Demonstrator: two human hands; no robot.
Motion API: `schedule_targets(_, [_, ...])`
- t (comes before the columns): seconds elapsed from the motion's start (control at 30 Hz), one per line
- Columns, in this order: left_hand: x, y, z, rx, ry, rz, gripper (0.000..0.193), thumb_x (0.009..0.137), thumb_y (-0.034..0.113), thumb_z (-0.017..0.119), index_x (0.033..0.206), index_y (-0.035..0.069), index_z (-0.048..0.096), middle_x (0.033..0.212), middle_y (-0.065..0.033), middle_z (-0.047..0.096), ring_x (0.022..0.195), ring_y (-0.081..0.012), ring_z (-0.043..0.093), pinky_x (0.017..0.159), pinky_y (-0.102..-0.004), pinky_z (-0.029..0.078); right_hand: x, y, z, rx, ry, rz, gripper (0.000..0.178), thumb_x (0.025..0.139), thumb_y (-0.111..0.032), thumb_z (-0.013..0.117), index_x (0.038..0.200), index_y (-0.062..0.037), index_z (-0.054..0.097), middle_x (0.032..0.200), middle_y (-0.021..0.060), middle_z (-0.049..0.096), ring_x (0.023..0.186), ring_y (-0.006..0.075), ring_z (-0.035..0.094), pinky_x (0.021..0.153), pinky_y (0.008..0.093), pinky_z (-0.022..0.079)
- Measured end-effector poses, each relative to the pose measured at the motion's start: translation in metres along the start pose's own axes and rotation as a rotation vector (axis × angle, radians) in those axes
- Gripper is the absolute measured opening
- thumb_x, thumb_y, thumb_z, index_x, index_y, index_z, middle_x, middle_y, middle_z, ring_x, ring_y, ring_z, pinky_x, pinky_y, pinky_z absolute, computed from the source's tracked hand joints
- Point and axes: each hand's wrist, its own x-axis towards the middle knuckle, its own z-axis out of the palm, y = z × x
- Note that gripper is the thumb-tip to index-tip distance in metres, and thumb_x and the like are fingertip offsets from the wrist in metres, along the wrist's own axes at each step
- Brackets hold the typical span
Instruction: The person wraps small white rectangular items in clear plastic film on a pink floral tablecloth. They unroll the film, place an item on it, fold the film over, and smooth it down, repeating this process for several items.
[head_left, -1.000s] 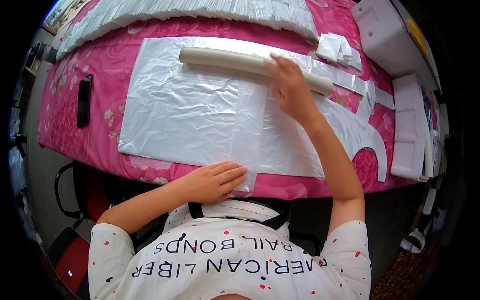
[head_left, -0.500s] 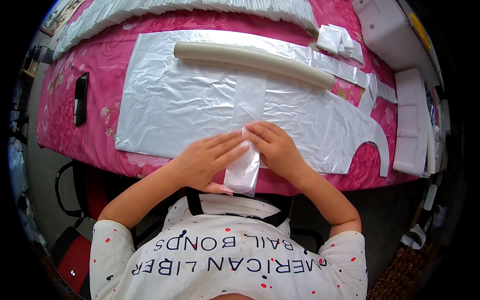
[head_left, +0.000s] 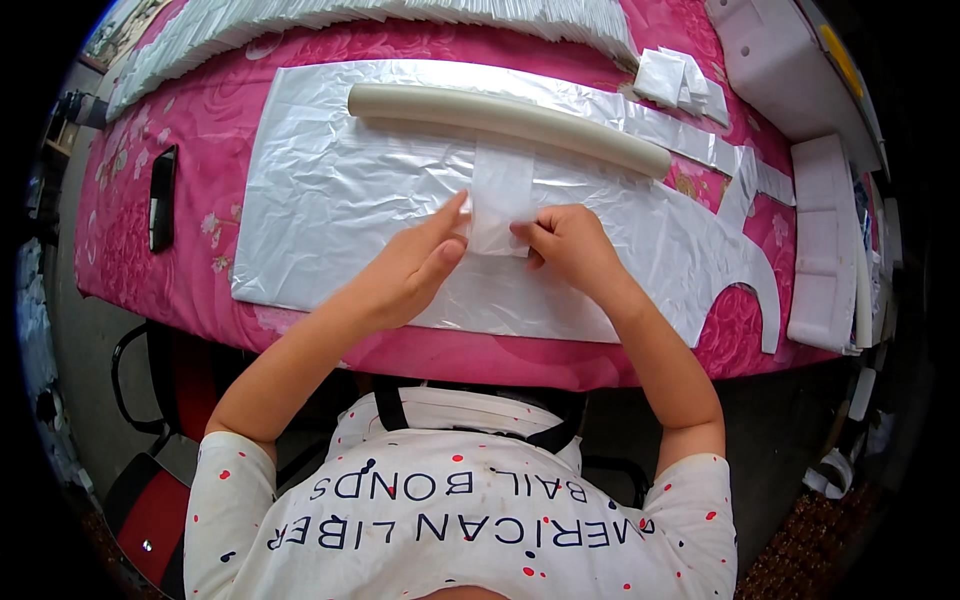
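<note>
A folded strip of thin, whitish translucent plastic film (head_left: pixel 502 205) lies on a large flat sheet of white plastic film (head_left: pixel 340 200). The strip's upper end meets a long beige tube (head_left: pixel 500 115) lying across the sheet. At the strip's left edge is my left hand (head_left: pixel 405 268), its thumb held apart from the outstretched fingers. My right hand (head_left: pixel 575 248) is closed, with thumb and forefinger pinching the strip's lower right edge. The strip's lower end lies level with my hands, over the sheet.
Long rows of folded white plastic pieces (head_left: pixel 400 15) line the far side. A few folded plastic packets (head_left: pixel 680 85) sit at the back right, near white foam boxes (head_left: pixel 820 240). A black phone (head_left: pixel 162 200) lies left on the pink floral tablecloth (head_left: pixel 210 265).
The strip's near end, which hung toward the table's front edge, is now folded up onto the sheet. Both hands have moved farther from me and apart.
</note>
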Motion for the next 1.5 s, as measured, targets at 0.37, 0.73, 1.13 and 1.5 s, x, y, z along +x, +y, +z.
schedule_targets(0.37, [0.003, -0.019, 0.047, 0.935, 0.006, 0.233, 0.071, 0.084, 0.031, 0.053, 0.136, -0.006, 0.023, 0.144, -0.022, 0.02, 0.135, -0.0344, 0.018, 0.11, -0.0421, 0.015, 0.021, 0.0, -0.01, 0.18, -0.126, 0.154, 0.028, 0.084, -0.027, 0.061, 0.073, -0.0015, 0.063, 0.058, 0.0019, 0.058, 0.049, 0.008, 0.056, 0.044, 0.0207, 0.04])
schedule_targets(0.73, [0.02, -0.012, 0.034, 0.932, 0.11, 0.334, 0.062, 0.072, 0.021, 0.063, 0.124, -0.006, 0.043, 0.129, -0.0195, 0.045, 0.12, -0.0296, 0.043, 0.1, -0.0388, 0.033, 0.003, 0.029, 0.008, -0.747, 0.44, -0.899, 0.046, 0.072, -0.015, 0.066, 0.115, -0.0021, 0.055, 0.118, 0.0152, 0.054, 0.113, 0.0277, 0.049, 0.098, 0.0401, 0.037])
schedule_targets(1.13, [0.023, -0.014, 0.018, 0.984, 0.046, 0.563, 0.039, 0.071, 0.006, 0.058, 0.11, -0.001, 0.056, 0.113, -0.0131, 0.059, 0.101, -0.0253, 0.058, 0.085, -0.0369, 0.045, 0.02, 0.037, -0.003, -0.517, 0.288, -0.99, 0.042, 0.065, 0.005, 0.057, 0.106, -0.0041, 0.061, 0.108, 0.0101, 0.06, 0.101, 0.0283, 0.056, 0.086, 0.0368, 0.046])
schedule_targets(1.5, [-0.026, -0.018, 0.024, 0.809, 0.0, 0.565, 0.049, 0.064, 0.002, 0.058, 0.113, 0.003, 0.057, 0.113, -0.0114, 0.06, 0.103, -0.0229, 0.059, 0.085, -0.0354, 0.045, -0.03, 0.038, 0.031, -0.449, 0.282, -0.972, 0.03, 0.065, -0.004, 0.064, 0.095, -0.0091, 0.065, 0.092, 0.0037, 0.064, 0.081, 0.0217, 0.06, 0.07, 0.032, 0.05])
